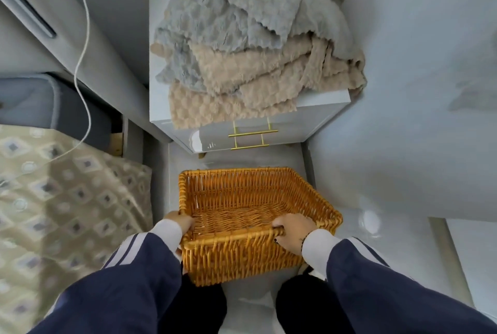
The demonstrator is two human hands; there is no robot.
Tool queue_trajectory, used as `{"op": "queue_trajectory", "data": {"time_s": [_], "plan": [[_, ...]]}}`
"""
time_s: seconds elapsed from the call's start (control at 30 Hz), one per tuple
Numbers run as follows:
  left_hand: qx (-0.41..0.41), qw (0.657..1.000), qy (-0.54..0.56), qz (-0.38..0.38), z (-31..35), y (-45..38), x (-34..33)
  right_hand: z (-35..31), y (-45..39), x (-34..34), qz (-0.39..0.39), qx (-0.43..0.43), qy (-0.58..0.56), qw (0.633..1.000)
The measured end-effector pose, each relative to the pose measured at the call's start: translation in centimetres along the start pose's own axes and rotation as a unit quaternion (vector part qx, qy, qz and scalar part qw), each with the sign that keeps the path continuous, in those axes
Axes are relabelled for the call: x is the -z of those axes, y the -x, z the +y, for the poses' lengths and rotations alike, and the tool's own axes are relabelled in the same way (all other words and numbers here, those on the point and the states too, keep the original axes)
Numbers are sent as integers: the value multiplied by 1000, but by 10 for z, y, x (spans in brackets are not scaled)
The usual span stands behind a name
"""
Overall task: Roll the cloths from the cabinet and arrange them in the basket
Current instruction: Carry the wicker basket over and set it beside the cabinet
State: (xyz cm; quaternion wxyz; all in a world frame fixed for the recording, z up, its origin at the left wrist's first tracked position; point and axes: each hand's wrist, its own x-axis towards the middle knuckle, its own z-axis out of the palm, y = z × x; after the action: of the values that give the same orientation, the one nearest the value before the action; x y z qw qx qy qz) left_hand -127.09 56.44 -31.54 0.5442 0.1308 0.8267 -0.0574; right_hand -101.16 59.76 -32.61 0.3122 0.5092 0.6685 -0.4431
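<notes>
Both hands' fingers [279, 227] grip basket [258, 172].

This is a bedroom in a home. To the left of the hands lies a bed [61, 199] under a beige spread printed with diamonds, with a grey padded headboard [80, 45] rising beyond it. Straight ahead of the hands stands a small white bedside cabinet [317, 115] with gold bar handles [252, 133], set against a pale wall [416, 64] on a glossy light floor [390, 239].
</notes>
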Motion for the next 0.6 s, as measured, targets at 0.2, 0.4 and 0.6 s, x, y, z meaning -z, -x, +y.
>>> {"op": "queue_trajectory", "data": {"time_s": [0.2,0.4,0.6], "plan": [[-43,997,-62,25,9,-62,-23,3,-54,-5,-31,11,18,999],[-104,987,-115,29,3,-117,-41,19,-91,-6,-29,42,24,998],[-188,971,-140,52,16,-138,-48,41,-89,-16,-32,62,21,997]]}}
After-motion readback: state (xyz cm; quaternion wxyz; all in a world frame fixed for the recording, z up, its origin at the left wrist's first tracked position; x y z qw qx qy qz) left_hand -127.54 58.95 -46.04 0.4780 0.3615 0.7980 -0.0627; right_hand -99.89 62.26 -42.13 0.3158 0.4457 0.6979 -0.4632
